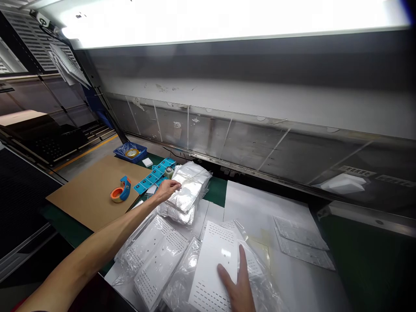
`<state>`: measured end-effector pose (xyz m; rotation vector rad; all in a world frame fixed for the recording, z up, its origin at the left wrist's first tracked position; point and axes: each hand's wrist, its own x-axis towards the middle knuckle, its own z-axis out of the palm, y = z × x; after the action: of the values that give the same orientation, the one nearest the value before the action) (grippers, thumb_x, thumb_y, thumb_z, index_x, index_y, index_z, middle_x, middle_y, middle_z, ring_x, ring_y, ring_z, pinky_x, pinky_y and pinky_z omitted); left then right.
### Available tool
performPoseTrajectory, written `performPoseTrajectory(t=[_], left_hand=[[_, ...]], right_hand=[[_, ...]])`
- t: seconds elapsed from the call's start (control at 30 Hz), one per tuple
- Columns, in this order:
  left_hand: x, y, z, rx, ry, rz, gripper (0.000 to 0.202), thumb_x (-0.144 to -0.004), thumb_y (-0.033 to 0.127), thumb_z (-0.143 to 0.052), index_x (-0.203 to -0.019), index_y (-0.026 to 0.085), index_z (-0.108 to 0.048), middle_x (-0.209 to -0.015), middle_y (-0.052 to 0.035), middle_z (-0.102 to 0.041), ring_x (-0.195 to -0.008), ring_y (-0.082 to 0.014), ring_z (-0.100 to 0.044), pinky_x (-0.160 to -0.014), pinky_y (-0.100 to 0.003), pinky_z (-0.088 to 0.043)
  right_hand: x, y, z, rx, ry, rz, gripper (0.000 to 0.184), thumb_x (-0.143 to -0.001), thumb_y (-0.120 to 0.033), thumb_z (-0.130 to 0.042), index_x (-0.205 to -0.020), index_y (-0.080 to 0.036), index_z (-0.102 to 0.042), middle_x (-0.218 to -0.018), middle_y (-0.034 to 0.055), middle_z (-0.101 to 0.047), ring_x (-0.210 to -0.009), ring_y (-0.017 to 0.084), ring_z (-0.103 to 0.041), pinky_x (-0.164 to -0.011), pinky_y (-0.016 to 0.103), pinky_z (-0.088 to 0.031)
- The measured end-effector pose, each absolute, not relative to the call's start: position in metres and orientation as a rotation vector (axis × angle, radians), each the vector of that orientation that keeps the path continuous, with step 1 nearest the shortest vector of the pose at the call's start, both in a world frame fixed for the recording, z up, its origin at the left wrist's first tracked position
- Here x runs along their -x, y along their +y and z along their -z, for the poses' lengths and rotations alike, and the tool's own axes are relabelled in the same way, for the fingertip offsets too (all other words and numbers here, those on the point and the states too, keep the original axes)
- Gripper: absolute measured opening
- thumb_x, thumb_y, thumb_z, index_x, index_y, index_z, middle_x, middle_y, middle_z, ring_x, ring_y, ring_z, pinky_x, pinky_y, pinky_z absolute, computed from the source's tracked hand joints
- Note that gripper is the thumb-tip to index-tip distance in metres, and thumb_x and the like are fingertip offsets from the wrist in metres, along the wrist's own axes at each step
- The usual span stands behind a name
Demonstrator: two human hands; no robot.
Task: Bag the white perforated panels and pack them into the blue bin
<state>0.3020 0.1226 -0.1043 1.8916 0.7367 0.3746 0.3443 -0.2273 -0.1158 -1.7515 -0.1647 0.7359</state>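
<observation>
My left hand (168,190) reaches out to a stack of clear plastic bags (190,182). Its fingertips are pinched together at the left edge of the top bag. In front of me, my right hand (240,288) holds a white slotted metal panel (214,264) by its right side, thumb on the face and a finger along the edge; the other fingers are hidden. This panel lies over others in clear wrapping. More white slotted panels (159,260) in clear plastic lie to the left, below my left forearm.
A brown cardboard sheet (87,186) on the left carries an orange and blue tape dispenser (121,190). Behind are a blue tray (130,151) with a tape roll and a strip of blue labels (156,175). Flat clear-wrapped pieces (302,240) lie at right. A lamp hangs overhead.
</observation>
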Motion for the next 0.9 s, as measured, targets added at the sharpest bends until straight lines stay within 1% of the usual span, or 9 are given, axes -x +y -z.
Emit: performPoseTrajectory(t=[0.07, 0.13, 0.2, 0.3, 0.4, 0.5, 0.63, 0.77, 0.9], left_hand=[[-0.301, 0.116, 0.082, -1.824, 0.708, -0.424, 0.038, -0.076, 0.048, -0.057, -0.084, 0.012, -0.067, -0.083, -0.0096, -0.069, -0.076, -0.0199, -0.063, -0.072, -0.032, -0.048], [-0.297, 0.098, 0.059, -1.761, 0.663, -0.445, 0.035, -0.076, 0.046, -0.058, -0.083, 0.012, -0.065, -0.083, -0.0094, -0.069, -0.075, -0.0184, -0.063, -0.073, -0.032, -0.048], [-0.291, 0.067, 0.043, -1.711, 0.606, -0.412, 0.032, -0.077, 0.044, -0.059, -0.081, 0.012, -0.063, -0.08, -0.0086, -0.068, -0.073, -0.0173, -0.063, -0.071, -0.031, -0.049], [-0.28, 0.002, 0.036, -1.521, 0.516, -0.284, 0.028, -0.077, 0.04, -0.062, -0.074, 0.012, -0.06, -0.068, -0.0052, -0.065, -0.062, -0.0146, -0.06, -0.064, -0.029, -0.047], [-0.268, -0.055, 0.046, -1.241, 0.469, -0.232, 0.024, -0.075, 0.034, -0.066, -0.068, 0.013, -0.057, -0.064, -0.0016, -0.061, -0.061, -0.0116, -0.054, -0.062, -0.025, -0.043], [-0.254, -0.084, 0.059, -1.073, 0.483, -0.232, 0.024, -0.076, 0.03, -0.066, -0.065, 0.013, -0.054, -0.067, -0.0018, -0.059, -0.065, -0.0113, -0.052, -0.066, -0.025, -0.041], [-0.234, -0.09, 0.062, -0.802, 0.505, -0.109, 0.026, -0.079, 0.032, -0.063, -0.065, 0.013, -0.051, -0.068, -0.0027, -0.054, -0.069, -0.0141, -0.054, -0.072, -0.031, -0.042], [-0.224, -0.083, 0.06, -0.662, 0.439, 0.046, 0.017, -0.08, 0.027, -0.061, -0.072, 0.015, -0.052, -0.063, 0.0019, -0.047, -0.06, -0.0103, -0.048, -0.065, -0.028, -0.041], [-0.226, -0.071, 0.069, -0.853, 0.498, -0.149, 0.014, -0.065, 0.009, -0.066, -0.074, 0.015, -0.057, -0.058, 0.0057, -0.043, -0.051, -0.0053, -0.038, -0.051, -0.019, -0.033]], right_hand=[[-0.345, -0.228, 0.113, 1.821, -0.209, -0.706, 0.067, -0.073, -0.059, -0.055, -0.131, -0.028, -0.042, -0.138, 0.0051, -0.043, -0.121, 0.034, -0.043, -0.089, 0.05, -0.043], [-0.345, -0.229, 0.106, 1.884, -0.264, -0.708, 0.054, -0.075, -0.06, -0.05, -0.117, -0.026, -0.056, -0.131, 0.0061, -0.05, -0.119, 0.034, -0.044, -0.091, 0.048, -0.041], [-0.345, -0.226, 0.093, 1.947, -0.316, -0.673, 0.048, -0.076, -0.06, -0.048, -0.108, -0.026, -0.061, -0.124, 0.0069, -0.054, -0.116, 0.034, -0.045, -0.093, 0.049, -0.038], [-0.342, -0.216, 0.068, 2.029, -0.464, -0.595, 0.043, -0.075, -0.058, -0.052, -0.104, -0.028, -0.061, -0.115, 0.0065, -0.057, -0.112, 0.031, -0.047, -0.094, 0.048, -0.037], [-0.338, -0.207, 0.052, 2.032, -0.668, -0.576, 0.032, -0.077, -0.054, -0.055, -0.092, -0.027, -0.061, -0.098, 0.0038, -0.059, -0.095, 0.024, -0.055, -0.081, 0.035, -0.045], [-0.333, -0.212, 0.051, 2.043, -0.758, -0.57, 0.026, -0.084, -0.048, -0.046, -0.079, -0.026, -0.059, -0.084, 0.0009, -0.057, -0.082, 0.018, -0.057, -0.072, 0.028, -0.046], [-0.332, -0.227, 0.061, 2.131, -0.871, -0.573, 0.026, -0.09, -0.042, -0.038, -0.079, -0.026, -0.057, -0.078, 0.0, -0.055, -0.078, 0.017, -0.057, -0.071, 0.028, -0.045], [-0.345, -0.235, 0.062, 2.238, -0.87, -0.588, 0.028, -0.088, -0.046, -0.038, -0.085, -0.027, -0.059, -0.085, 0.0025, -0.056, -0.078, 0.02, -0.057, -0.071, 0.034, -0.046], [-0.364, -0.264, 0.051, 2.119, -0.423, -0.582, 0.032, -0.079, -0.055, -0.05, -0.092, -0.028, -0.061, -0.116, 0.0047, -0.055, -0.106, 0.028, -0.051, -0.081, 0.04, -0.044]])
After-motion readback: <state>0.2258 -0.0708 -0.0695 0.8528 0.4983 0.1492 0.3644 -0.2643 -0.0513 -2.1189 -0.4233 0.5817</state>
